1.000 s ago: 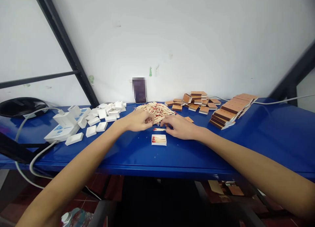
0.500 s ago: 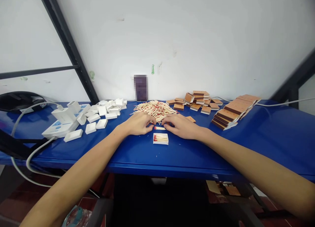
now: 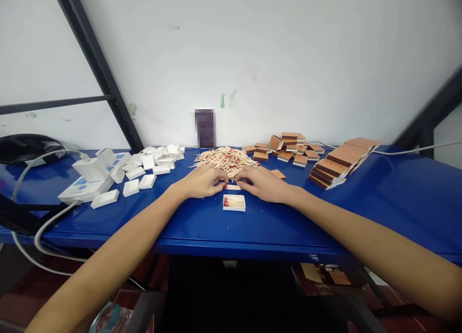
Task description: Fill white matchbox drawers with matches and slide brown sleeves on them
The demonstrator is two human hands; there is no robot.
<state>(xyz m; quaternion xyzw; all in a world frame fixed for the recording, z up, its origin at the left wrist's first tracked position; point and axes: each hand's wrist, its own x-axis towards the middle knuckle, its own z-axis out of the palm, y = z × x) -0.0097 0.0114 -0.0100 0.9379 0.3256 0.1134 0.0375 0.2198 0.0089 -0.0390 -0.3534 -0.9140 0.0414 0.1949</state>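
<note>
My left hand (image 3: 205, 181) and my right hand (image 3: 266, 183) face each other in front of a heap of red-tipped matches (image 3: 229, 160). Between them is a small row of matches (image 3: 233, 187), red heads toward the left. The curled fingers and thumb of the left close at the head end, those of the right at the plain end. Just nearer to me, a white matchbox tray (image 3: 234, 209) holds several matches lying lengthwise, heads to the left. My fingertips are partly hidden by the hands themselves.
White empty trays (image 3: 147, 180) lie scattered at left beside a white power strip (image 3: 86, 188) with chargers and cables. Brown matchbox sleeves (image 3: 285, 156) are piled right of the heap, with stacked sleeves (image 3: 334, 165) farther right. A dark pixelated rectangle (image 3: 205, 128) stands against the wall.
The view has shifted slightly, so everything sits a little farther left. Both hands keep nearly the same place around the row of matches.
</note>
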